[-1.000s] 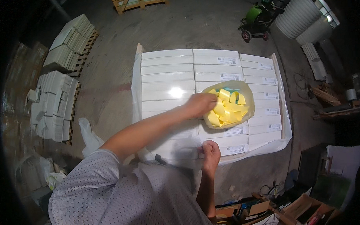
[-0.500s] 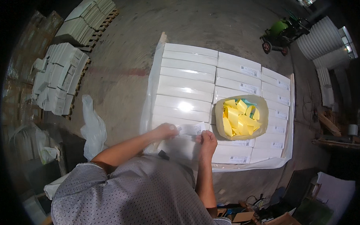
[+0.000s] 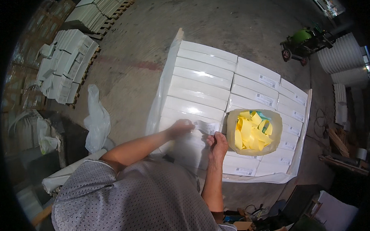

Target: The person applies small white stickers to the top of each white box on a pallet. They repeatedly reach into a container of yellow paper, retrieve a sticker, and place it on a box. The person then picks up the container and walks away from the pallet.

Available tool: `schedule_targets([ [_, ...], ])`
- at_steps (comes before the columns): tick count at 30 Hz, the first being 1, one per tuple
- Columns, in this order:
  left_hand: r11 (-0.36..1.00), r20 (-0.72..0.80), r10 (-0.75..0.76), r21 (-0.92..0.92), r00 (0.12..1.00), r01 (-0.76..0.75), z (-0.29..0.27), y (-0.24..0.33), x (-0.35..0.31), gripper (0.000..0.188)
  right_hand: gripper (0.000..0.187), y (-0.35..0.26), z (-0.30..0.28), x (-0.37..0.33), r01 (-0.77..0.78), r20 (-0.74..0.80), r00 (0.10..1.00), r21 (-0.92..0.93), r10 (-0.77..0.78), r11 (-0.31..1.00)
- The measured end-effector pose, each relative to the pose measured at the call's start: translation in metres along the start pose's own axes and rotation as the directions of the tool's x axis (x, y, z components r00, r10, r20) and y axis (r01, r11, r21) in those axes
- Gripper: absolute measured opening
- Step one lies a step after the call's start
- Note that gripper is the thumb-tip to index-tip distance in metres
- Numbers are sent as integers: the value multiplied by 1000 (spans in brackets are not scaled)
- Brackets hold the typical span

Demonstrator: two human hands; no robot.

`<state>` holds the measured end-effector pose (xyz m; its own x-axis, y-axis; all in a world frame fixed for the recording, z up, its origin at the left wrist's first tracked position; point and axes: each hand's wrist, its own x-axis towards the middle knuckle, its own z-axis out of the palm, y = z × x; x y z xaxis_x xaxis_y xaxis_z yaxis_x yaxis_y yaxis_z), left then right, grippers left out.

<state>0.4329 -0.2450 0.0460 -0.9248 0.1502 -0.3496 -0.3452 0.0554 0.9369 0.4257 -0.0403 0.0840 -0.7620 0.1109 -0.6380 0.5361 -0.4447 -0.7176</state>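
A white printed label (image 3: 207, 127) is stretched between my two hands, just over the left column of white boxes (image 3: 200, 80). My left hand (image 3: 181, 128) is closed on the label's left end. At its lower right corner, my right hand (image 3: 218, 142) pinches it between thumb and fingers. I cannot tell whether the label touches the box beneath. Boxes in the middle and right columns carry similar labels (image 3: 265, 99); the left column's visible sides look plain. Right of my right hand, a pale open tub (image 3: 278, 134) holds crumpled yellow strips (image 3: 251, 133) and some green ones.
Clear plastic film (image 3: 154, 102) hangs along the stack's edges. Loose plastic (image 3: 96, 118) lies on the floor to the left, near pallets of white boxes (image 3: 65, 66). A green wheeled machine (image 3: 302, 42) stands far right. Cartons and clutter (image 3: 254, 219) sit at the lower right.
The view has shifted, so the stack and tub appear further right. Both hands keep hold of the label, which now looks more tilted, its right end lower.
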Motion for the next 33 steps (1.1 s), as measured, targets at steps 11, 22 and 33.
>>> schedule_targets([
  [11, 973, 39, -109, 208, 993, 98, -9, -23, 13, 41, 9, 37, -20, 35, 168, -98, 977, -205, -191, 964],
  [22, 832, 28, -55, 555, 998, 30, -17, -16, 55, 42, 19, 42, -1, 58, 185, -217, 919, -502, -330, 845],
  [33, 790, -52, -99, 603, 994, 111, -18, -40, 64, 41, 29, 51, 3, 64, 56, -209, 801, -907, -561, 418],
])
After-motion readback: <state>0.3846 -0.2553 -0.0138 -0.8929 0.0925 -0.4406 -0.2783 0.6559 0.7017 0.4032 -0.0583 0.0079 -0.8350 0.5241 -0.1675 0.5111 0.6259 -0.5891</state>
